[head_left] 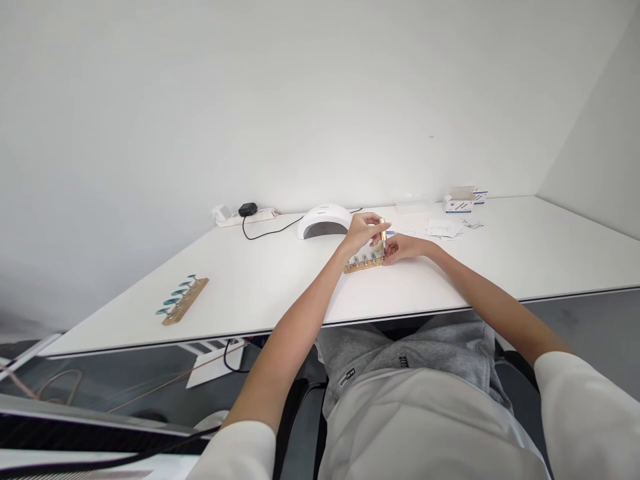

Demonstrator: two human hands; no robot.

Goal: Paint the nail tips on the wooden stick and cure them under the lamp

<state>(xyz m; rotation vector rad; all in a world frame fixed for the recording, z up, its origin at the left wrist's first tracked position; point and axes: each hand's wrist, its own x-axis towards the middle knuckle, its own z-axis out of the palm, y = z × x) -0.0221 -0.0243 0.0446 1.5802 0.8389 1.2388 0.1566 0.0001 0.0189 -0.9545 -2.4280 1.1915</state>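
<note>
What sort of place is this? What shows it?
Likely a manicure workstation, perhaps for practice: a white arched lamp, a wooden stand carrying teal pieces shaped like nail tips, and a slim gold implement in the left hand.

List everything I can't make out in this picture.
All in the head view:
Lower tip of the gold-handled tool in the left hand: too small.
Right hand's contact with the wooden stand beside it: small, partly hidden by its own fingers.
Writing on the loose papers: too small.
Black-and-white object at lower left: cut off by the picture's edge.
</note>
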